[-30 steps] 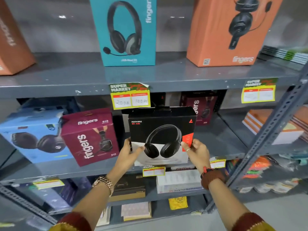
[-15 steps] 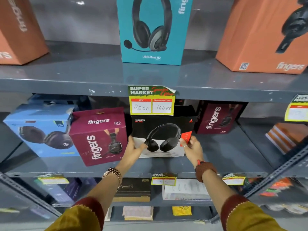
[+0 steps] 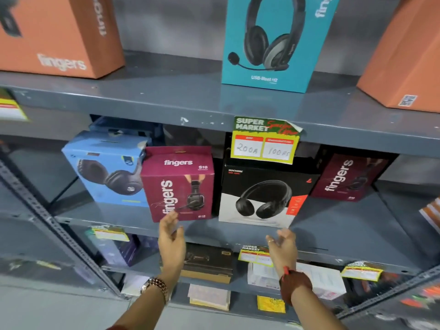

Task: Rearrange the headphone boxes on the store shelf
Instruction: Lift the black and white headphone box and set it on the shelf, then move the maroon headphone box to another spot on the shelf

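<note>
A black-and-white headphone box [image 3: 264,194] stands upright on the middle shelf [image 3: 333,232], between a maroon fingers box [image 3: 178,184] on its left and a second maroon box [image 3: 345,178] further back on its right. A blue box [image 3: 107,167] leans at the left. My left hand [image 3: 170,239] hovers open just below the front maroon box. My right hand [image 3: 282,246] is open below the black box's lower right corner, touching nothing. On the top shelf stand a teal box [image 3: 273,41] and two orange boxes [image 3: 54,34] [image 3: 404,58].
A yellow price tag [image 3: 264,141] hangs from the top shelf's edge, over the black box's top. Slotted metal uprights [image 3: 47,222] frame the shelf on both sides. Lower shelves hold small flat boxes [image 3: 207,263] and papers. More price tags line the shelf edges.
Both hands let go of the black box, which now stands on the middle shelf, and drew back toward me and downward. The view has shifted to the left.
</note>
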Demonstrator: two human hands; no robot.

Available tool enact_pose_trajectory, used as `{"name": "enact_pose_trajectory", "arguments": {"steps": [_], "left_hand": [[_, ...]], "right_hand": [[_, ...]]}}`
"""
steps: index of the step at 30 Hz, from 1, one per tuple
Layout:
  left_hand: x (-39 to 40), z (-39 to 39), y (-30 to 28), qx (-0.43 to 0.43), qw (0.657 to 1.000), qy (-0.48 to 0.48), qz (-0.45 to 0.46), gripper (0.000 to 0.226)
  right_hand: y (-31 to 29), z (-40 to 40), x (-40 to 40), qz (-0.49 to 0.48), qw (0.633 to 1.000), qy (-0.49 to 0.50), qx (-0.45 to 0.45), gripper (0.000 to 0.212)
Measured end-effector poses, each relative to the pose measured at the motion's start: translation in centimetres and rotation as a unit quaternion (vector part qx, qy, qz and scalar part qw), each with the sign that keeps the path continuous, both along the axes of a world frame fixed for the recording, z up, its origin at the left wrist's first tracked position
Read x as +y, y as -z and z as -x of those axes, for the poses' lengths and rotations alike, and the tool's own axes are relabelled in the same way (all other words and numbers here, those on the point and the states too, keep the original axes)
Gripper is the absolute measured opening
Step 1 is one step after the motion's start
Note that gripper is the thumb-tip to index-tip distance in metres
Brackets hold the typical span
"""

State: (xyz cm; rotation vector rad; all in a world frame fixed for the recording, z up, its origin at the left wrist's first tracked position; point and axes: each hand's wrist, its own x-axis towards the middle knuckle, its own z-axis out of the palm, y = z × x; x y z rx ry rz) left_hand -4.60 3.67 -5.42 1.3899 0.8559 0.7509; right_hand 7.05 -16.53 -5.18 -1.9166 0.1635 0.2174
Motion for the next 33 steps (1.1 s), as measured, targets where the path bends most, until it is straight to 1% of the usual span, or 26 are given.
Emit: {"name": "enact_pose_trajectory", "arguments": {"steps": [2,4,5,7,9,11,13,16,21,22,24,25,28,31,33], "left_hand": [[2.3,1.1,-0.7,-0.019,0.998,-0.057,0.013,0.041],[4.5,2.0,-1.9,-0.037,0.996,-0.083,0.003,0.040],[5.5,2.3,-2.7,-0.047,0.995,-0.082,-0.011,0.038],[6.8,2.3,-4.4,-0.051,0.997,-0.052,-0.016,0.037],[7.5,1.9,-5.6,-0.043,0.999,-0.013,-0.001,0.040],[7.9,1.7,-6.2,-0.032,0.999,0.016,0.018,0.043],[8.1,1.5,-6.4,-0.031,0.999,0.033,0.031,0.044],[7.5,1.9,-6.6,-0.032,0.998,0.040,0.038,0.043],[5.4,4.6,-5.7,-0.041,0.999,0.013,0.026,0.048],[4.3,5.3,-5.9,-0.046,0.998,0.007,0.036,0.048],[1.8,6.6,-7.4,-0.056,0.997,-0.009,0.050,0.038],[-0.7,7.0,-8.4,-0.057,0.998,-0.022,0.033,0.032],[-7.7,8.5,-10.6,-0.062,0.997,-0.046,-0.022,0.040],[-12.4,9.0,-10.2,-0.071,0.994,-0.074,-0.036,0.029],[-15.1,8.5,-9.8,-0.062,0.995,-0.056,-0.057,0.035]], "right_hand": [[-0.2,1.3,2.2,-0.024,0.998,-0.063,0.010,0.035],[-1.2,2.4,5.0,-0.038,0.988,-0.147,-0.002,0.033],[-2.0,2.8,6.6,-0.050,0.982,-0.182,-0.012,0.036],[-3.8,3.3,9.4,-0.076,0.968,-0.238,-0.031,0.050],[-5.3,3.5,11.8,-0.093,0.960,-0.262,-0.038,0.064],[-6.1,3.3,13.4,-0.091,0.959,-0.264,-0.037,0.075],[-6.5,3.0,14.4,-0.072,0.958,-0.274,-0.036,0.079],[-6.7,2.6,14.7,-0.064,0.958,-0.278,-0.033,0.077],[-7.1,3.7,11.8,-0.079,0.948,-0.305,-0.046,0.062],[-7.3,4.0,10.6,-0.078,0.945,-0.314,-0.052,0.059],[-7.6,4.6,8.6,-0.083,0.940,-0.324,-0.063,0.052],[-7.8,4.8,6.6,-0.089,0.936,-0.333,-0.070,0.049],[-8.3,5.2,1.3,-0.088,0.931,-0.346,-0.074,0.047],[-8.3,4.8,-3.9,-0.086,0.928,-0.356,-0.069,0.045],[-8.3,4.2,-7.3,-0.081,0.928,-0.356,-0.075,0.042]]}}
